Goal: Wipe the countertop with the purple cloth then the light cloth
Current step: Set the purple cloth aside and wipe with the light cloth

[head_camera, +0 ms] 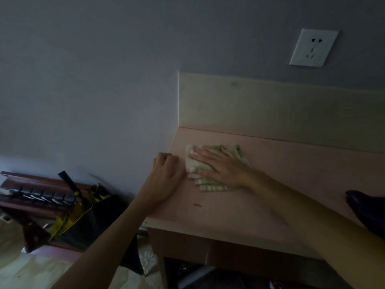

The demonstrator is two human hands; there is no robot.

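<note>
The light cloth (194, 165), pale with green checks and folded, lies on the pinkish countertop (291, 176) near its far left corner. My right hand (220, 166) lies flat on top of the cloth, fingers spread and pointing left. My left hand (166, 174) rests on the counter's left edge just beside the cloth, its fingers curled into a loose fist with nothing in them. The purple cloth (364, 207) sits in a dark heap at the right edge of the view, on the counter.
A pale backsplash (281, 109) runs along the back, with a white wall socket (313, 47) above it. A small red speck (197, 205) lies on the counter near the front left. Left of the counter, lower down, stand a dark bag (83, 217) and a wooden rack (37, 190).
</note>
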